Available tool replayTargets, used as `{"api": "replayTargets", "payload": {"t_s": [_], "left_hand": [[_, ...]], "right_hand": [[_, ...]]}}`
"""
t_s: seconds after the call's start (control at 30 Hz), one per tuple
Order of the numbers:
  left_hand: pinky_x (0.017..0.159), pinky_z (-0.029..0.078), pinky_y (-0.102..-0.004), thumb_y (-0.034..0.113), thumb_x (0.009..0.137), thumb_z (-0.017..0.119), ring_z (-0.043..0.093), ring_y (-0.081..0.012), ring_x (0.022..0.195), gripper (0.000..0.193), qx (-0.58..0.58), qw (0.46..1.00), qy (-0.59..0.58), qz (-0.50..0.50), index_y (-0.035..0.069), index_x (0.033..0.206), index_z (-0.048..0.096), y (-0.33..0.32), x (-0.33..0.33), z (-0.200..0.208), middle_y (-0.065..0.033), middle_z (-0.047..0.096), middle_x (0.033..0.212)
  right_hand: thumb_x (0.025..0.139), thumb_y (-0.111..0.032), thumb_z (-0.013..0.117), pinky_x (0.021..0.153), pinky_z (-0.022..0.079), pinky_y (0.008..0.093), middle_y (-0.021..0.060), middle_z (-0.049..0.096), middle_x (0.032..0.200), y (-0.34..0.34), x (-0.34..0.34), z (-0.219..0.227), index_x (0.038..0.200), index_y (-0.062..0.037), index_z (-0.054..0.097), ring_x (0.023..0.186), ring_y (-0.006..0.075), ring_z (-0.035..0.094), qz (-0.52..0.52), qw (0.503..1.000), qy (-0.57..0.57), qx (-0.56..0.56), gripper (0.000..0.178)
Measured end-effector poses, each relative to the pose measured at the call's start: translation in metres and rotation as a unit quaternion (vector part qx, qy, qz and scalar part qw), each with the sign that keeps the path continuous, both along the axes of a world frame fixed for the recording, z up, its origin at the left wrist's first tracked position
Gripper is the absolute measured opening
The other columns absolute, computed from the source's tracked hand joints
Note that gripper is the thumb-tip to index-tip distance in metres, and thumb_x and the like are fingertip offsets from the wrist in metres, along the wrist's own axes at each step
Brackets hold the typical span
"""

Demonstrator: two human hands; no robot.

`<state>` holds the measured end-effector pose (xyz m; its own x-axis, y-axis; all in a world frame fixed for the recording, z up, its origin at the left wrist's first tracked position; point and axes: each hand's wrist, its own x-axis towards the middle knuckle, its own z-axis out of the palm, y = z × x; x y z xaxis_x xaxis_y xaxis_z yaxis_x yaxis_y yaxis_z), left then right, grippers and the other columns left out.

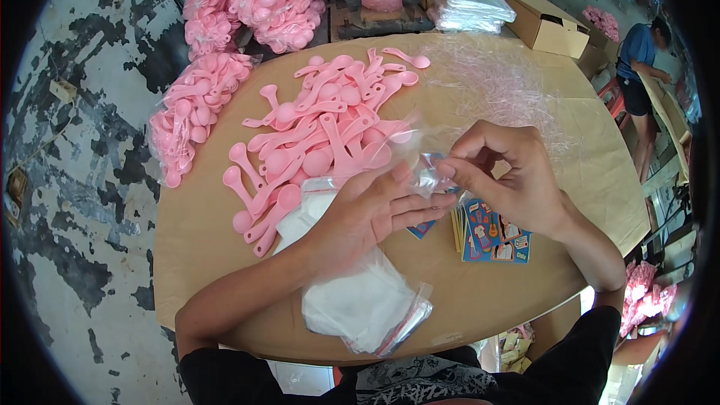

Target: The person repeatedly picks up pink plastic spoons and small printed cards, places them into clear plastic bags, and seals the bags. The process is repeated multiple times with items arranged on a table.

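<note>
A small clear plastic bag [426, 181], partly blurred, is between my hands above the table. The thumb and index finger of my right hand [510, 169] pinch its edge. My left hand [371, 210] has the bag between its raised thumb and its long, nearly straight fingers. Beneath my left forearm lies a stack of clear bags [360, 301] with a reddish edge strip. Under and beside my right hand are blue printed cards [495, 234] with colourful pictures; another blue card shows partly below my left fingertips. A loose heap of pink plastic spoons [322, 131] spreads beyond my left hand.
Bulging clear sacks of pink spoons [259, 0] stand at the far left edge. Plastic strips [502, 86] lie scattered at the far right of the brown-covered table [592, 180]. Packed clear bags [471, 9] and a cardboard box [544, 19] sit behind. Another person [639, 60] stands at right.
</note>
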<state>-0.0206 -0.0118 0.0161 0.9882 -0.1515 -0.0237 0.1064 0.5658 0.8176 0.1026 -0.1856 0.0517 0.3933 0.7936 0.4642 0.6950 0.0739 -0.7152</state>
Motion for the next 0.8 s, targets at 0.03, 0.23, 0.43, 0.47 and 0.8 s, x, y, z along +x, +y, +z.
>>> {"api": "replayTargets", "payload": {"t_s": [0.03,0.23,0.43,0.47,0.8], "left_hand": [[0.111,0.035,-0.0464,0.047,0.095,0.051,0.047,-0.0373,0.127,0.072,0.000,1.000,0.003,-0.001,-0.003,0.141,0.027,0.003,0.001,-0.002,-0.0251,0.045,0.136],[0.111,0.036,-0.0473,0.048,0.095,0.050,0.047,-0.0355,0.128,0.072,0.070,0.994,-0.025,-0.080,-0.003,0.140,0.028,-0.001,0.000,-0.003,-0.0247,0.045,0.136],[0.111,0.036,-0.0399,0.033,0.100,0.049,0.046,-0.0274,0.128,0.061,-0.004,0.983,-0.090,0.157,-0.002,0.144,0.026,0.001,0.002,-0.003,-0.0190,0.043,0.140],[0.110,0.037,-0.0396,0.029,0.100,0.048,0.047,-0.0261,0.128,0.060,-0.004,0.978,-0.148,0.149,0.001,0.146,0.022,0.002,0.004,-0.005,-0.0182,0.044,0.140],[0.100,0.047,-0.0352,0.024,0.101,0.049,0.058,-0.0226,0.113,0.043,0.026,0.994,-0.020,0.106,-0.001,0.136,0.045,0.000,0.000,-0.006,-0.0180,0.054,0.131]], "right_hand": [[0.087,-0.006,0.067,0.048,0.045,0.0216,0.0050,0.067,0.072,0.000,0.003,-0.003,0.088,0.0002,0.065,0.055,0.0057,0.060,0.003,0.999,-0.015,0.031,0.007],[0.088,-0.007,0.068,0.045,0.043,0.0217,0.0042,0.066,0.072,-0.002,0.006,-0.009,0.090,-0.0013,0.063,0.053,0.0050,0.059,0.025,0.999,-0.022,0.039,0.008],[0.089,-0.008,0.067,0.047,0.043,0.0209,0.0038,0.066,0.071,-0.003,0.002,-0.010,0.093,-0.0016,0.061,0.055,0.0051,0.060,0.036,0.997,0.069,-0.014,0.009],[0.089,-0.008,0.066,0.048,0.043,0.0205,0.0040,0.066,0.071,-0.003,0.002,-0.010,0.093,-0.0013,0.061,0.057,0.0051,0.061,0.035,0.994,0.104,-0.025,0.009],[0.086,-0.022,0.071,0.056,0.050,0.0294,0.0069,0.069,0.078,-0.019,0.021,0.025,0.102,-0.0049,0.063,0.068,0.0187,0.068,0.108,0.973,-0.079,-0.187,0.025]]}}
